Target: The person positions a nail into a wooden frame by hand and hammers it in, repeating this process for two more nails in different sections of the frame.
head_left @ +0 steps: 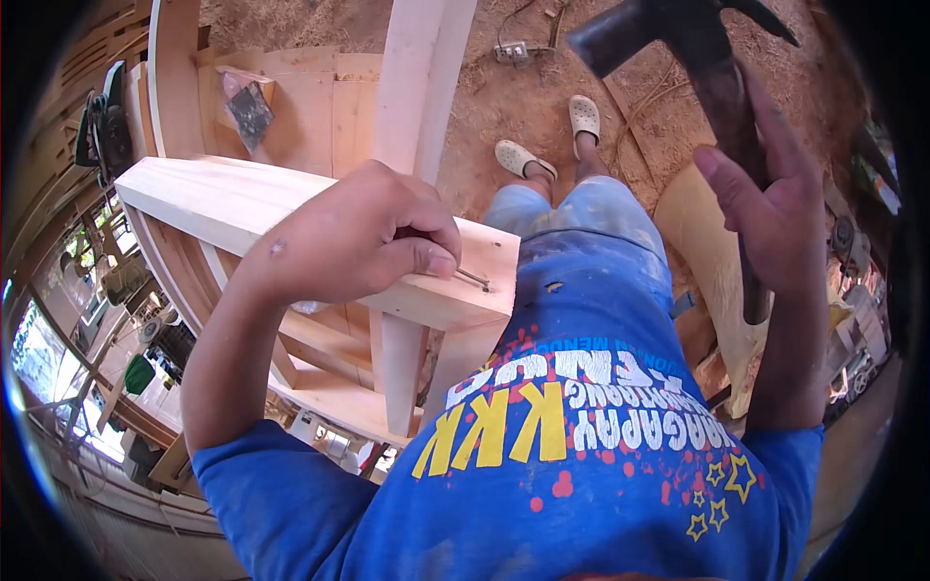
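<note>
My left hand (392, 237) rests on a pale wooden beam (242, 194), its thumb and forefinger pinching a thin nail (473, 278). The nail slants over the beam's near end, with one end at a small dark mark in the wood. Another small dark spot shows close by on the same face. Off to the right, my right hand (775, 203) is wrapped around the handle of a claw hammer (668, 39). The hammer is raised, its dark metal head at the top of the view and apart from the beam.
The beam belongs to a wooden frame, with an upright board (421, 87) behind it. A dark block (249, 116) lies on boards at the upper left. Cords and an electrical outlet (511, 50) lie on the dirt floor. A curved plywood sheet (697, 252) stands at right.
</note>
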A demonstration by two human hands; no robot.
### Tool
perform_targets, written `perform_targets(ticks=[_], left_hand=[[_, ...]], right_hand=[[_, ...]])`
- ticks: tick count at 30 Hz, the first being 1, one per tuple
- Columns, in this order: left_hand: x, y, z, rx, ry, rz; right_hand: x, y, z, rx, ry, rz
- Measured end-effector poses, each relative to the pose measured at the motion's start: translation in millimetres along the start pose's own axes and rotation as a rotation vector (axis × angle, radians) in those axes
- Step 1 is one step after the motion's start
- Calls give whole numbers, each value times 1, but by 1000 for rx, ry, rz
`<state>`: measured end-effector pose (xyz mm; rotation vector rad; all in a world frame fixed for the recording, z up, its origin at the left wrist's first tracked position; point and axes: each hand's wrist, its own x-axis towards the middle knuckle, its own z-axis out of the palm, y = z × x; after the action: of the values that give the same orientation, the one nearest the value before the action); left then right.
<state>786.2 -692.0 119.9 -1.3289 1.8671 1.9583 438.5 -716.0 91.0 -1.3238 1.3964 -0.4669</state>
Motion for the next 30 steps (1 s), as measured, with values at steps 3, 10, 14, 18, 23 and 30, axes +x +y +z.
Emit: perform_targets(ticks=[3,10,14,18,23,30], left_hand=[[1,7,-4,17,-52,-34],[1,-2,-1,41,-30,43],[2,-1,-1,47,-27,36],[1,-4,0,49,-21,51],[3,4,-3,54,-79,-15],[4,8,-1,30,193,-164]], right_hand=[[-2,0,-5,-49,-41,58],[-25,-15,19,-27,-652,90],[-17,-4,13,9,-154,-16],[4,-9,-5,239,32,14],[-35,-7,28,2,-594,-99],[-7,18,19,198,-132,7]])
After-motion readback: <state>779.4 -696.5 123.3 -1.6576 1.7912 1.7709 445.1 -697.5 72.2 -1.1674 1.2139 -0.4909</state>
